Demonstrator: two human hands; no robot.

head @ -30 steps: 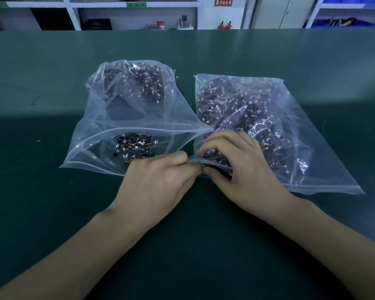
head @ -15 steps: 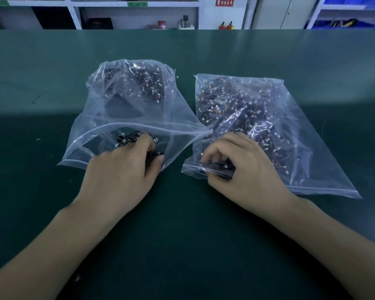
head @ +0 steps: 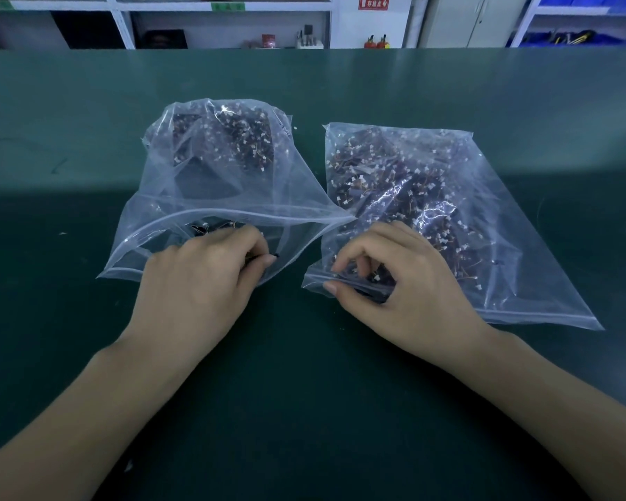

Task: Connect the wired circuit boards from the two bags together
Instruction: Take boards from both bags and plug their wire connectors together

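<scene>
Two clear zip bags lie side by side on the green table, each full of small dark wired circuit boards with white connectors. My left hand (head: 210,280) reaches into the open mouth of the left bag (head: 214,197), its fingers curled round a dark wired board (head: 273,256) whose tip shows at the thumb. My right hand (head: 387,280) is at the mouth of the right bag (head: 449,211). Its fingers are curled among the boards (head: 374,280) there and pinch one, while the thumb lies along the bag's zip edge.
The green table (head: 304,410) stretches wide around the bags. Behind its far edge stand white shelves (head: 228,19) with small items and blue bins (head: 575,34) at the right.
My left hand left the right bag's mouth, moved left and went into the left bag. My right hand stayed at the right bag's mouth and curled its fingers further in.
</scene>
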